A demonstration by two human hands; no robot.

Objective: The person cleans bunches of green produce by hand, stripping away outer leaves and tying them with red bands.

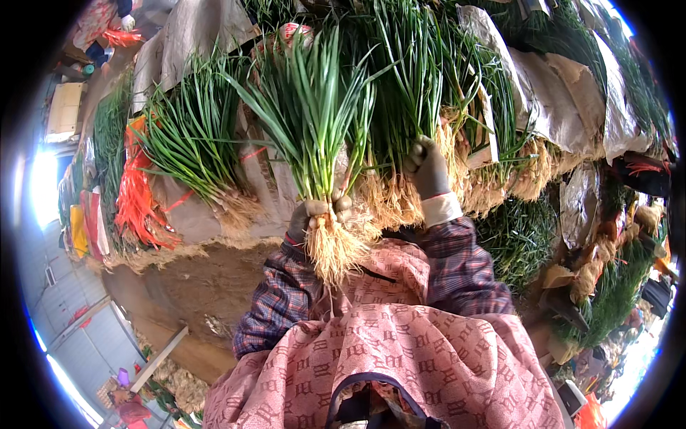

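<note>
Gloved in grey, my left hand (300,220) is closed round the lower stems of a bunch of green garlic (321,121). Its long leaves fan upward, and pale yellow roots (332,250) hang below my fingers. To the right, my right hand (431,170), also gloved, has its fingers curled at the stems of more green garlic (407,79) lying on the bench. How many stalks it grips is hidden by the fingers.
A smaller pile of green garlic (196,136) lies to the left, beside red plastic ties (139,193). Brown sheeting (557,93) covers stacks at the right. A wooden bench front (171,293) runs below. Another person's gloved hand (128,23) shows at the far left.
</note>
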